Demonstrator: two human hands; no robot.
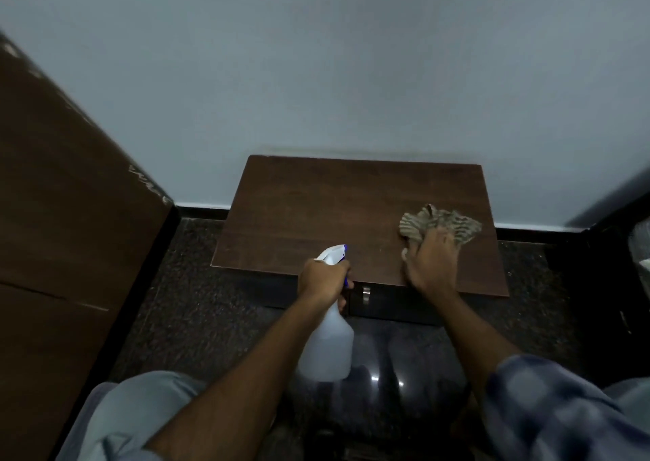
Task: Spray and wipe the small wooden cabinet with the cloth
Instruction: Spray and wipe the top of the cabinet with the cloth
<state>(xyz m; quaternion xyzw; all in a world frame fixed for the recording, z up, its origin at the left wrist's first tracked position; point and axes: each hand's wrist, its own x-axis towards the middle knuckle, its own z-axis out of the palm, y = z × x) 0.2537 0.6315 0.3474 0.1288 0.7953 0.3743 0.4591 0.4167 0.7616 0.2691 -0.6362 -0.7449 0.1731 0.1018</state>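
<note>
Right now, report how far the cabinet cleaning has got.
In hand: left hand holds the spray bottle at the front edge; right hand presses the cloth on the cabinet top. Nothing visibly finished. Left: the top's left side and the front.

Pale blue wall (316, 56) above dark speckled floor (197, 302).

A small dark wooden cabinet (316, 211) is standing on a speckled dark floor (183, 306) against the wall, a crumpled cloth (446, 221) lying on its top.
</note>
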